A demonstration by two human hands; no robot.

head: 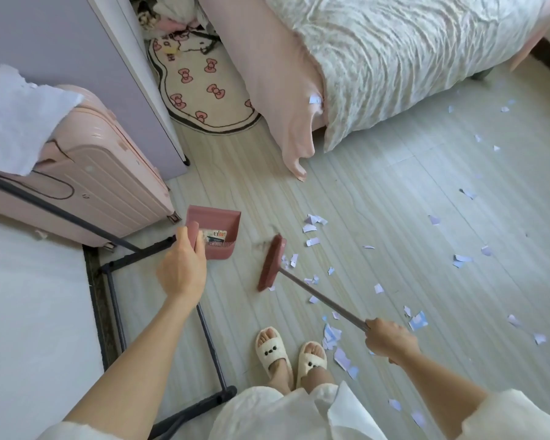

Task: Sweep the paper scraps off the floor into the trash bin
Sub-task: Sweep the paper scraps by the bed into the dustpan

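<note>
So the setup here makes sense once you look at how both hands are split up. The left hand (181, 268) has its fingers (200, 241) wrapped around the top of the dustpan (218, 231), keeping it upright on the floor (378, 192) with the open mouth turned toward the broom, so it's parked as a target rather than doing anything yet. There's already a bit of printed packaging sitting inside it. The right hand (389, 339) is clenched around the broom handle (324, 301), gripping low enough on the stick to angle the broom head (271, 265) sideways just beside the pan. That angle looks deliberate to me: the head sits between the pan and the closest paper scraps (311, 241), like a wall to drag them in. A few scraps are touching the bristles, but most are scattered well apart across the floor out to the right, toward the bed (394, 58), and one is even stuck on the bedding. Some lie right by the slippers (272, 352) too. I can't see a trash bin anywhere in the shot, so I'd guess we're early in the job, with the gathering barely started. The pink suitcase (86, 173) crowds the pan's left side.
</note>
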